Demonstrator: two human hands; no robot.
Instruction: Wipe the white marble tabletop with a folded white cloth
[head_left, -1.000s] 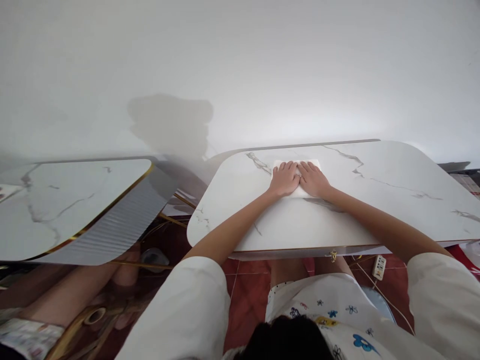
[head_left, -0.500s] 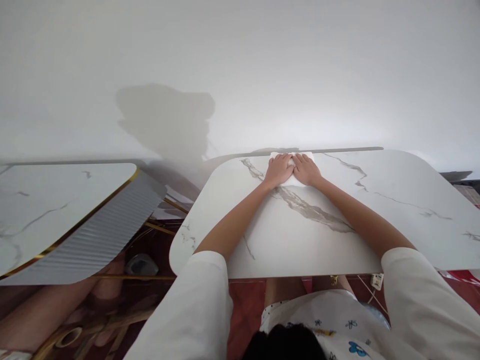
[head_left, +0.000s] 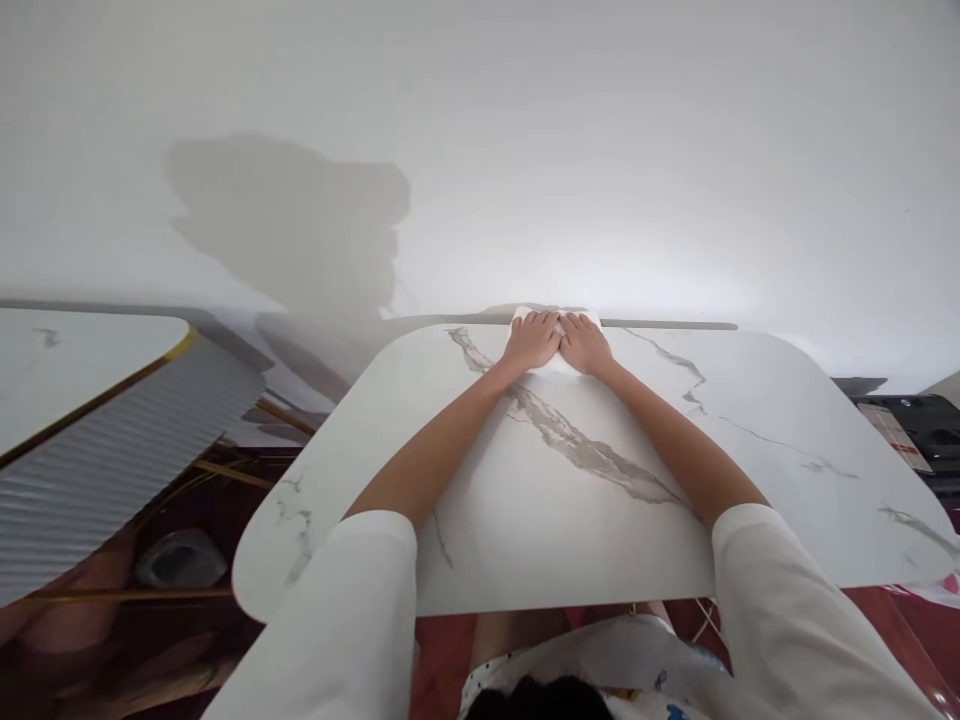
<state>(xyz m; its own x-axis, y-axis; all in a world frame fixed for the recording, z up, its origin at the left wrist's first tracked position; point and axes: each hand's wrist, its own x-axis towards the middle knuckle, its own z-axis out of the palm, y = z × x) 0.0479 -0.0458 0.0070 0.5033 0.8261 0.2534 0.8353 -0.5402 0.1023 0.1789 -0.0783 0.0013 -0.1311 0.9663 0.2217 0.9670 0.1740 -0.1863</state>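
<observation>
A white wipe or folded cloth [head_left: 556, 367] lies at the far edge of a white marble-patterned tabletop [head_left: 480, 520], close to the wall. My left hand [head_left: 534, 340] rests palm down on its left half, fingers stretched forward. Beside it, my right hand [head_left: 585, 342] presses flat on the right half, and the two hands touch or nearly touch at the thumbs. Most of the wipe is hidden beneath them; its corners and near edge show. Both arms reach straight across the table.
A plain white wall [head_left: 600, 180] rises behind the table. At left stands a second marble-topped piece [head_left: 75, 370] with gold trim and a ribbed grey side [head_left: 135, 450]. A black device [head_left: 911, 425] sits beyond the right edge. Another person's leg shows low at left.
My view has shifted right and tilted, so the table appears lower and further left. Both hands have slid the wipe slightly forward, over the far edge.
</observation>
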